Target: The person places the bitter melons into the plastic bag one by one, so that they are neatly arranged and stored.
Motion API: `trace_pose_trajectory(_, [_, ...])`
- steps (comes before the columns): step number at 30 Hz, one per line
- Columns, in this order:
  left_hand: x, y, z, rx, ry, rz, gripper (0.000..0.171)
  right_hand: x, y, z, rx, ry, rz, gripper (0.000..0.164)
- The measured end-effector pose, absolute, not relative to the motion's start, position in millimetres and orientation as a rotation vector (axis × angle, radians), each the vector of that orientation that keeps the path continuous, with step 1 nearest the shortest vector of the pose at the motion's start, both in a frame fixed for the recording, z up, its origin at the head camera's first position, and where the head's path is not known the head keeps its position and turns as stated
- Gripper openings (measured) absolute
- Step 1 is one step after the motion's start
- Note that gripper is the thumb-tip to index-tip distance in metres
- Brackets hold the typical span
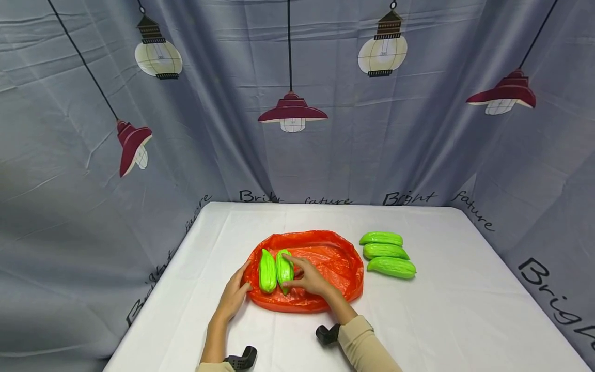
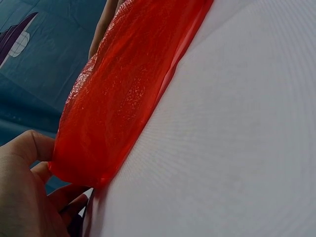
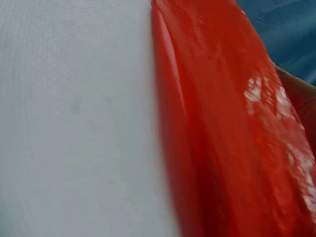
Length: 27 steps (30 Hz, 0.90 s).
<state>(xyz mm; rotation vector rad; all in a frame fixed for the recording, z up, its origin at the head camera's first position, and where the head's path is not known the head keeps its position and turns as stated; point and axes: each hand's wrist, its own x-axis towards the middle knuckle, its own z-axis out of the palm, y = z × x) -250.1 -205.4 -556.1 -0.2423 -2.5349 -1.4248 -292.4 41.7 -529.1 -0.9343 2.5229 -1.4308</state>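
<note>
A red plastic bag [image 1: 325, 305], spread wide with a raised rim, lies on the table. Inside its left part two bright green bitter melons lie side by side, the left one [image 1: 267, 271] and the right one [image 1: 284, 273]. My right hand [image 1: 310, 278] reaches over the front rim and spans the right melon between thumb and fingers. My left hand [image 1: 233, 295] holds the bag's left rim; in the left wrist view the thumb and fingers of that hand [image 2: 29, 182] pinch the red edge. The right wrist view shows mostly the bag's glossy outer wall [image 3: 232, 123], which hides the right fingers.
Right of the bag, three more bitter melons [image 1: 386, 251] lie in a stacked row on the white tablecloth [image 1: 446, 320]. A grey curtain [image 1: 223, 129] printed with lamps stands behind and on both sides of the table.
</note>
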Motion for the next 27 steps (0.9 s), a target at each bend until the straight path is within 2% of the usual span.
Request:
trace_pose_trajectory(5, [-250.5,-204.3,-556.2,-0.252,-2.535,-1.417,0.068,-292.8,54.8,-522.0,-0.923,2.538,-1.486,0.076])
trace_pose_trajectory(13, [-250.5,-205.5,-555.6,-0.250,-2.554,-1.406,0.067,-293.0,93.0,-483.7,-0.859,2.585,-1.563,0.063])
trace_pose_trajectory(21, [-249.4,-204.5,-556.0,-0.242,-2.547,-1.446,0.068,-291.3,150.9,-453.6,-0.739,2.741,-1.619,0.058])
trace_pose_trajectory(27, [-250.1,-204.3,-556.3,-0.239,-2.542,-1.431,0.068,-290.3,199.5,-455.2,-0.570,2.849,-1.652,0.059])
